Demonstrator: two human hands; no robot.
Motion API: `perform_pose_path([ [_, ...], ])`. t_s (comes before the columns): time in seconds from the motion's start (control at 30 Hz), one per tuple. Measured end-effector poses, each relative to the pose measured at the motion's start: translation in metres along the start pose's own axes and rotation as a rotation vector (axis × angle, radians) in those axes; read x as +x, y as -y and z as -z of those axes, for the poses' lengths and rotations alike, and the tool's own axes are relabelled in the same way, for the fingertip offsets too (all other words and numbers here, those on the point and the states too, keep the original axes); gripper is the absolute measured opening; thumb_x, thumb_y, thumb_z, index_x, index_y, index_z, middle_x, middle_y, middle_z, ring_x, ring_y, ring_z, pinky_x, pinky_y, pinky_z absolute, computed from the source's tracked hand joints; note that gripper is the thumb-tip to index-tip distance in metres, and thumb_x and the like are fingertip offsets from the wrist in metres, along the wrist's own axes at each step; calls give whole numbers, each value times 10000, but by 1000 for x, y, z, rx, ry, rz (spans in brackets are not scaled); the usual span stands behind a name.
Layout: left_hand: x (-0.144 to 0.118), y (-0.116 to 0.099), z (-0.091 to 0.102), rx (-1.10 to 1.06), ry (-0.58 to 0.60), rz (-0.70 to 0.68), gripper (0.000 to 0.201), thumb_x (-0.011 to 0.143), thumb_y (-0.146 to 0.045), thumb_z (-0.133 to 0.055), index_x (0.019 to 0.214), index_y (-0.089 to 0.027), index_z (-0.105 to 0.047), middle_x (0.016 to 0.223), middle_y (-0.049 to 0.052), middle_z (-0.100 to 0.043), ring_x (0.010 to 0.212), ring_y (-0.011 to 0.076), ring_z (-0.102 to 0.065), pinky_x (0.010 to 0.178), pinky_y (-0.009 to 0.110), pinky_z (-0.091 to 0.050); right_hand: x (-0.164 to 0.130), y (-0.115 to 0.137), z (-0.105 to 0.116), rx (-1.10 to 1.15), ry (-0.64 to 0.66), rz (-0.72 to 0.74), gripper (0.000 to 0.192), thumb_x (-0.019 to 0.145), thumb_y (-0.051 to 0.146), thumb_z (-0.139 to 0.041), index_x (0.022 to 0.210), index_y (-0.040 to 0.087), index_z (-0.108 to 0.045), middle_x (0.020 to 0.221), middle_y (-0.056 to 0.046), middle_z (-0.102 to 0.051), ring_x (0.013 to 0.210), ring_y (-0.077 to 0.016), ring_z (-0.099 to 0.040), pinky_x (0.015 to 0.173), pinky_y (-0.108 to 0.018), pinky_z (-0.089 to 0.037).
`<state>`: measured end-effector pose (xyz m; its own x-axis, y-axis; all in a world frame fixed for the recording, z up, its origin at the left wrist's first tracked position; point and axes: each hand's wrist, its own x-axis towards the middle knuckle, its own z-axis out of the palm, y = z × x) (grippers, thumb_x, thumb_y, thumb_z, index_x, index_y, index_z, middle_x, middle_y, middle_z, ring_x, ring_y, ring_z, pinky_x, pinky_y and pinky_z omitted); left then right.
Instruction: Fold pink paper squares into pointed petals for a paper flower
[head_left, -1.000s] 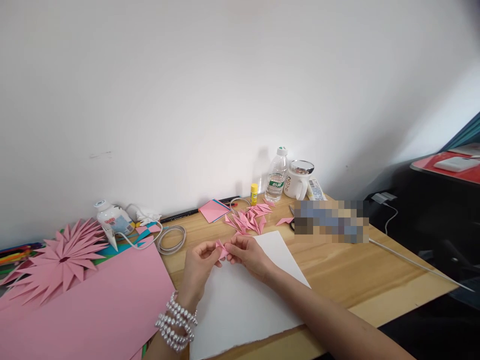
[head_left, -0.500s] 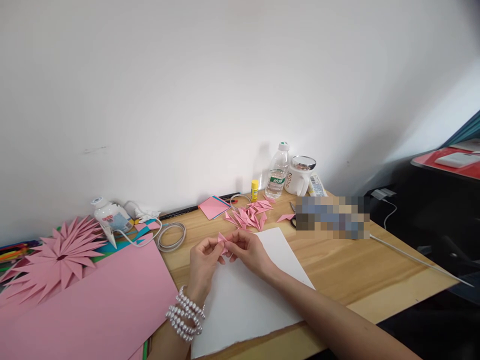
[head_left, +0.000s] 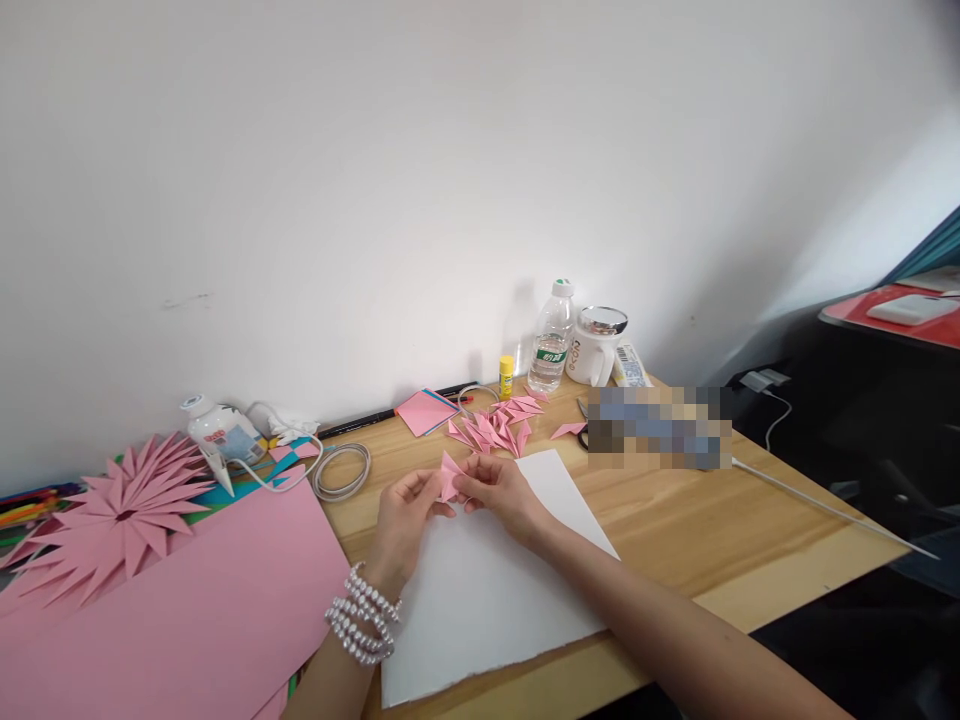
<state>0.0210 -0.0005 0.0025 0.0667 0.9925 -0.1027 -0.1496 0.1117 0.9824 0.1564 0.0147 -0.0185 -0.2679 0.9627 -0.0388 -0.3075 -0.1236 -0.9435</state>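
Since the earlier frame the small pink folded piece (head_left: 448, 476) has been lifted slightly; it is pinched between left hand (head_left: 405, 515) and right hand (head_left: 499, 492), above the white sheet (head_left: 480, 590). A fold seems underway; the next crease calls for aligned edges

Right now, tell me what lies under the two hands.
Both the left hand and right hand pinch a small folded pink paper piece above a white sheet, which lies on the wooden table. The table under the sheet is covered.
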Motion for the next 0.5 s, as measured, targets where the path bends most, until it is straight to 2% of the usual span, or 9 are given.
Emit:
perform_pose_path([
  [0.13, 1, 2, 5, -185, 164, 157, 209, 705, -330, -593, 708, -122, -599, 655, 49, -613, 608, 131, -573, 597, 248, -459, 0, 1, 0, -12, -9, 9, 252, 594, 360, -674, 693, 152, -572, 577, 22, -570, 504, -89, -531, 498, -224, -424],
  [0.23, 2, 6, 7, -212, 238, 258, 242, 736, -373, -553, 743, -131, -574, 649, 58, -617, 577, 147, -598, 577, 267, -471, 0, 1, -1, -73, -11, 32, 237, 615, 356, -657, 686, 150, -565, 561, 24, -557, 488, -87, -516, 498, -229, -429],
  [0.33, 4, 9, 7, -196, 254, 316, 280, 752, -409, -517, 722, -132, -545, 614, 59, -615, 530, 162, -605, 501, 259, -464, 0, -1, 0, -124, -33, 65, 224, 625, 348, -646, 675, 148, -555, 551, 31, -538, 470, -75, -484, 473, -214, -408],
  [0.5, 5, 12, 9, -273, 244, 306, 256, 754, -350, -545, 739, -95, -563, 623, 65, -621, 510, 112, -583, 438, 175, -406, 1, -2, 1, -114, -18, 74, 203, 635, 328, -635, 670, 146, -549, 547, 40, -521, 462, -63, -451, 460, -203, -381],
])
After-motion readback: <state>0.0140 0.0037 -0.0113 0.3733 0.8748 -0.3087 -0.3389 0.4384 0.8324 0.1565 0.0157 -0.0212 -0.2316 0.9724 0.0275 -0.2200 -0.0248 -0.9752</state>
